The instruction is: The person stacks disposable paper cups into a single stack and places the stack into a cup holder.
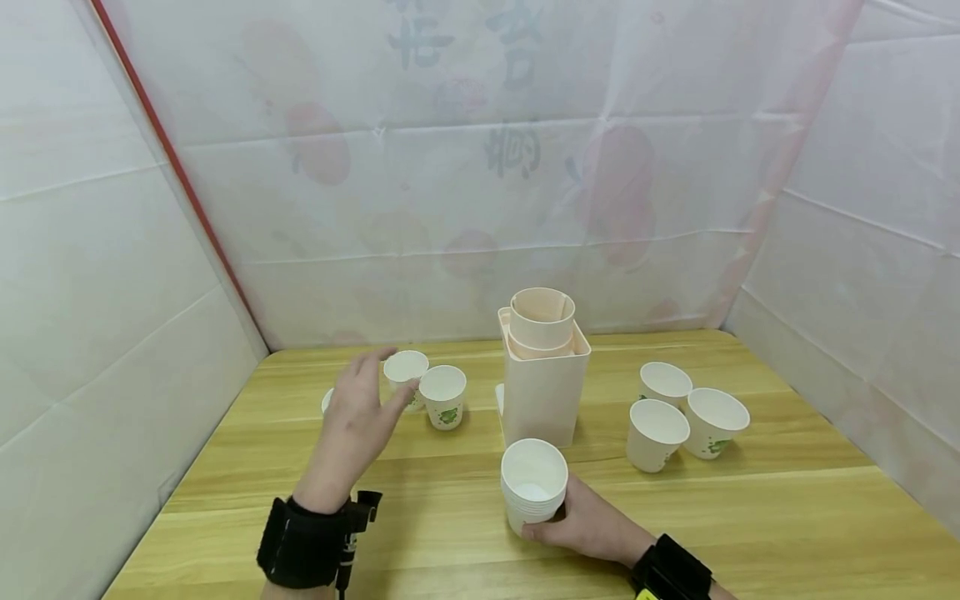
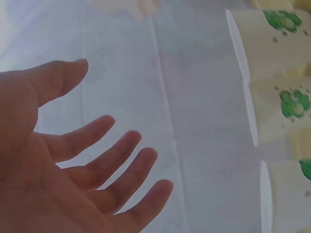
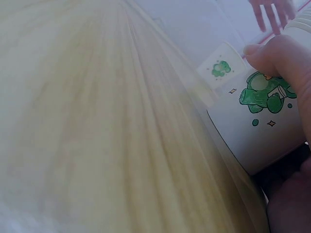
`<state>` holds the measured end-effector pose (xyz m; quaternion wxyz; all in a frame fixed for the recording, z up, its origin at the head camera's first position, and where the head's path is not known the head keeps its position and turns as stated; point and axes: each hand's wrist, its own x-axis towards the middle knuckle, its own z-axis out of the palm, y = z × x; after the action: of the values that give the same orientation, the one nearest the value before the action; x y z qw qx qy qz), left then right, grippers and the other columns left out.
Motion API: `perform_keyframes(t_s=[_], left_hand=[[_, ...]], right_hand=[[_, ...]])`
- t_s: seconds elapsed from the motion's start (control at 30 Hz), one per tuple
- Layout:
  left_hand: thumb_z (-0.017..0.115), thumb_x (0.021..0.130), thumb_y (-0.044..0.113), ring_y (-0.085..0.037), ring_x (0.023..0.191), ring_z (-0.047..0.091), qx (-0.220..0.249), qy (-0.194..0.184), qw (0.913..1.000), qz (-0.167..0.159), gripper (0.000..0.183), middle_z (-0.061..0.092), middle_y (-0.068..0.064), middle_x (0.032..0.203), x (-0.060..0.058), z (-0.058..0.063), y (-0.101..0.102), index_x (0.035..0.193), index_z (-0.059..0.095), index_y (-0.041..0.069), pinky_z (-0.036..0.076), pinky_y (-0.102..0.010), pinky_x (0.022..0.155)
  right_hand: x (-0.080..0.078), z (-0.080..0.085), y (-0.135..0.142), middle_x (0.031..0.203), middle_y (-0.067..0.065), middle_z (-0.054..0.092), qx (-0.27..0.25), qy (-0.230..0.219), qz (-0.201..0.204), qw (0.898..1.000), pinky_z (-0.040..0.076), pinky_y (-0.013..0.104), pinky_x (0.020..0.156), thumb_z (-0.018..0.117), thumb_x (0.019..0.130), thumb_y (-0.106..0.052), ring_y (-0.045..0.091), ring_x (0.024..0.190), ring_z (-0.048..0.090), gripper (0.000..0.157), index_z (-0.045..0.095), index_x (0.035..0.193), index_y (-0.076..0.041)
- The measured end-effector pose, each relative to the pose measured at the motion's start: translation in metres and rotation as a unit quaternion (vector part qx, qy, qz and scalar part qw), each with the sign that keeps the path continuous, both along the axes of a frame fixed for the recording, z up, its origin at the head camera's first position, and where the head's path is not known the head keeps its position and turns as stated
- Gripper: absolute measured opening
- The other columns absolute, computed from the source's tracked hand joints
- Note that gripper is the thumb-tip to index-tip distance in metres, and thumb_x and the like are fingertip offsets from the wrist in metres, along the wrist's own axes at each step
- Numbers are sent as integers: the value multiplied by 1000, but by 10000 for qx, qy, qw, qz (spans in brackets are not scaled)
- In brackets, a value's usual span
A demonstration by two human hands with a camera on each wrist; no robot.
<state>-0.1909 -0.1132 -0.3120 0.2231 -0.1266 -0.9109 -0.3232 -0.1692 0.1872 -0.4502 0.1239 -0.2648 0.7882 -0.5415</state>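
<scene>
My right hand [image 1: 592,521] grips a nested stack of white paper cups [image 1: 534,483] near the table's front. In the right wrist view the thumb lies along the outer cup [image 3: 248,141], which bears a green cartoon print. Over at the left, my left hand [image 1: 358,417] hovers with fingers spread and nothing in them. Near it stand a front paper cup [image 1: 442,404], one behind it [image 1: 406,367], and a third cup [image 1: 326,402] mostly hidden by the hand. Three upright cups [image 2: 277,114] line the right side of the left wrist view, apart from the fingers.
A tall cream box-shaped holder [image 1: 542,400] stands mid-table, with a round cream tube [image 1: 542,333] rising from its top. To its right, three paper cups [image 1: 657,437] cluster together. Pale sheets [image 1: 465,208] enclose the wooden table [image 1: 450,533] at the back and sides.
</scene>
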Motion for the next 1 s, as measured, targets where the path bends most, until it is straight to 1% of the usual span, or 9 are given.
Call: perform_keyframes(t_s=[0.07, 0.2, 0.33, 0.43, 0.57, 0.67, 0.77, 0.87, 1.0], left_hand=[[59, 89, 36, -38, 116, 38, 85, -10, 9998, 201, 55, 43, -25, 128, -5, -3, -6, 131, 41, 5, 37, -56, 92], [60, 88, 34, -42, 117, 36, 236, -142, 9979, 586, 59, 39, -27, 129, -13, -12, -17, 133, 37, 3, 35, -58, 93], [62, 87, 33, -45, 118, 31, 275, -260, 9958, 835, 63, 36, -30, 130, -19, -23, -26, 133, 35, -1, 31, -59, 95], [62, 87, 35, -47, 119, 28, 196, -433, 9943, 956, 66, 34, -31, 130, -23, -31, -30, 133, 34, -3, 28, -61, 94], [60, 87, 40, -50, 119, 24, 95, -836, 9901, 1124, 71, 30, -33, 132, -28, -40, -35, 135, 30, -3, 25, -65, 94], [56, 89, 42, -53, 118, 23, -72, -1089, 9865, 1221, 73, 27, -36, 132, -31, -46, -38, 137, 25, -4, 26, -67, 92], [52, 91, 42, -55, 116, 25, -294, -1259, 9835, 1269, 73, 26, -39, 131, -34, -52, -39, 138, 21, -5, 28, -68, 89], [51, 93, 37, -56, 114, 26, -356, -1303, 9824, 1292, 69, 26, -40, 130, -36, -57, -40, 138, 20, -6, 29, -69, 87], [53, 93, 30, -57, 112, 28, -314, -1202, 9838, 1295, 64, 26, -39, 129, -36, -61, -40, 136, 22, -6, 31, -71, 83]], right_hand=[[0, 0, 0, 126, 0, 47, -3, 27, 18, 10000, 33, 44, 98, 73, 78, -26, 20, 115, 43, 70, 30, 133, -25], [0, 0, 0, 125, 0, 47, -27, 60, 56, 10000, 34, 42, 97, 73, 78, -26, 21, 115, 44, 69, 30, 133, -25], [0, -1, 1, 125, 1, 47, -67, 64, 76, 9999, 35, 41, 97, 73, 78, -25, 21, 115, 44, 69, 30, 133, -24], [0, -1, 0, 125, 1, 47, -83, 44, 77, 9999, 34, 41, 97, 73, 78, -24, 21, 115, 44, 69, 30, 133, -24], [0, -1, 1, 125, 1, 47, -48, 14, 44, 10000, 34, 43, 98, 73, 78, -25, 20, 115, 43, 69, 31, 133, -25], [0, -1, 1, 125, 0, 48, -10, 18, 10, 10000, 34, 43, 98, 73, 78, -26, 20, 115, 44, 69, 31, 133, -25], [0, -1, 1, 125, 0, 48, 4, 18, -6, 10000, 34, 42, 97, 73, 78, -26, 20, 114, 44, 69, 31, 133, -25], [0, -1, 1, 125, 0, 47, -2, 11, 2, 10000, 34, 43, 97, 73, 78, -26, 20, 114, 44, 70, 31, 133, -25], [0, -1, 0, 126, 0, 47, -22, 5, 17, 10000, 34, 42, 98, 73, 78, -26, 20, 115, 44, 70, 31, 133, -25]])
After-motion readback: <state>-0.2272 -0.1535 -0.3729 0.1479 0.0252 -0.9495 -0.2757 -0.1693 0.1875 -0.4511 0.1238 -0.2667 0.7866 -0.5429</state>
